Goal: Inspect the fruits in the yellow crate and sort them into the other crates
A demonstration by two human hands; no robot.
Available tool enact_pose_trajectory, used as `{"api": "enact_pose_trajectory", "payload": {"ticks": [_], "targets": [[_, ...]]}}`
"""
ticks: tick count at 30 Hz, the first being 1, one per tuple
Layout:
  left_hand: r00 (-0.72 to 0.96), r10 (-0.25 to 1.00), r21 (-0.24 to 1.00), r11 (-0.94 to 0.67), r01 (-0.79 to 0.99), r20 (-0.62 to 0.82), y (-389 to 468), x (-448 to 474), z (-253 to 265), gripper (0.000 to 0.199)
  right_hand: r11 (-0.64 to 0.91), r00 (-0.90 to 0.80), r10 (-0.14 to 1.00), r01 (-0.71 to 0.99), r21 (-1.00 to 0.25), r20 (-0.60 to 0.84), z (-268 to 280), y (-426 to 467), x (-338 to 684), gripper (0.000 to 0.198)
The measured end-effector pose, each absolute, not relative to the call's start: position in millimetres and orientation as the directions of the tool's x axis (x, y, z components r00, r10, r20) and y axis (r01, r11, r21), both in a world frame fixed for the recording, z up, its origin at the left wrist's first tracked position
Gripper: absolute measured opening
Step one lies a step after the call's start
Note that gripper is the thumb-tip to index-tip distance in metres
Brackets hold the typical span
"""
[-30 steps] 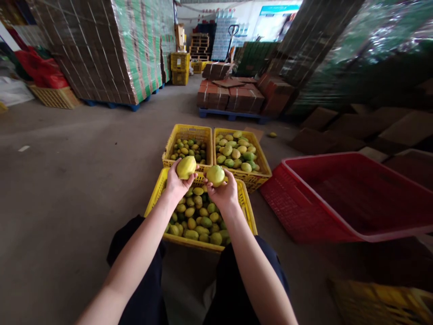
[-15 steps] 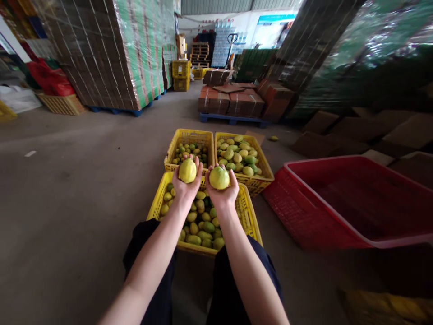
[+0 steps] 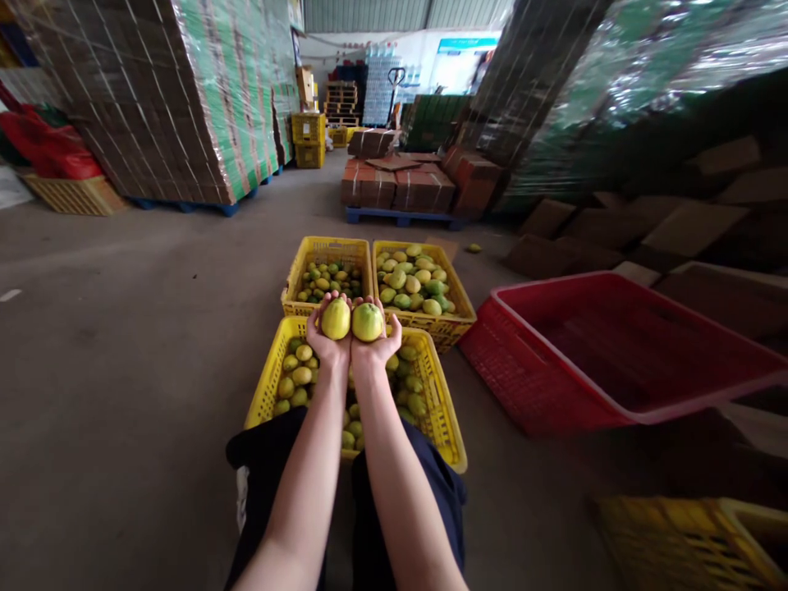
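My left hand (image 3: 331, 345), palm up with curled fingers, cradles a large yellow lemon (image 3: 336, 318). Right beside it, my right hand (image 3: 377, 345) is cupped around a rounder, yellow-green lemon (image 3: 368, 322). The two hands meet at their inner edges, above the near yellow crate (image 3: 444, 386). Lemons in yellow and green lie in that crate, partly hidden by my forearms. Just beyond are a left yellow crate (image 3: 295, 254) with smaller fruit and a right yellow crate (image 3: 452, 328) filled with larger lemons.
To the right stands a large red bin (image 3: 523, 369), with flattened cardboard (image 3: 584, 234) behind it. Another yellow crate (image 3: 671, 533) is at lower right. Bundled cartons (image 3: 394, 189) sit on a blue pallet ahead. A wrapped stack (image 3: 227, 107) rises at left. One lemon (image 3: 474, 248) lies on the floor.
My hands have come together, bringing the two lemons side by side. The view has turned slightly right, so the surroundings sit further left.
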State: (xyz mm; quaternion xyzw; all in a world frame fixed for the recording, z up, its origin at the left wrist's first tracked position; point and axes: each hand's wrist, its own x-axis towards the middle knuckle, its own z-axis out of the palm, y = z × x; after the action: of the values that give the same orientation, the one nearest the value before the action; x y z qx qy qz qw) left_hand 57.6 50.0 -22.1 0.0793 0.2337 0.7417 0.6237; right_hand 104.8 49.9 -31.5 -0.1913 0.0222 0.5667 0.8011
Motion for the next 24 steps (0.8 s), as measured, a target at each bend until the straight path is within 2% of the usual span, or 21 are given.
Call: {"api": "enact_pose_trajectory", "payload": {"ticks": [5,10,13,16,19,24], "targets": [[-0.210,0.953,0.419,-0.104,-0.902,-0.217,51.6,51.2,-18.8,0.034,0.289,0.360,0.904,-0.912,-0.292,-0.229,-34.4,54.1,99.1,0.031],[-0.248,0.960,0.518,-0.149,-0.843,-0.128,53.1,48.0,-20.7,0.033,0.282,0.353,0.905,-0.916,-0.285,-0.239,-31.6,55.0,94.7,0.034],[-0.239,0.968,0.440,-0.184,-0.879,-0.073,54.5,47.7,-24.7,0.031,0.277,0.341,0.908,-0.925,-0.261,-0.245,-31.3,54.2,93.4,0.036],[-0.217,0.969,0.369,-0.159,-0.916,-0.120,55.5,48.5,-25.0,0.030,0.264,0.329,0.909,-0.929,-0.259,-0.255,-31.7,54.0,94.1,0.037],[-0.210,0.962,0.421,-0.121,-0.899,-0.173,54.8,49.8,-22.4,0.032,0.251,0.319,0.912,-0.931,-0.264,-0.257,-32.0,53.9,95.1,0.034],[-0.161,0.973,0.480,-0.063,-0.875,-0.166,49.3,49.3,-20.6,0.037,0.261,0.340,0.908,-0.916,-0.304,-0.246,-37.5,54.1,96.6,0.026]]}}
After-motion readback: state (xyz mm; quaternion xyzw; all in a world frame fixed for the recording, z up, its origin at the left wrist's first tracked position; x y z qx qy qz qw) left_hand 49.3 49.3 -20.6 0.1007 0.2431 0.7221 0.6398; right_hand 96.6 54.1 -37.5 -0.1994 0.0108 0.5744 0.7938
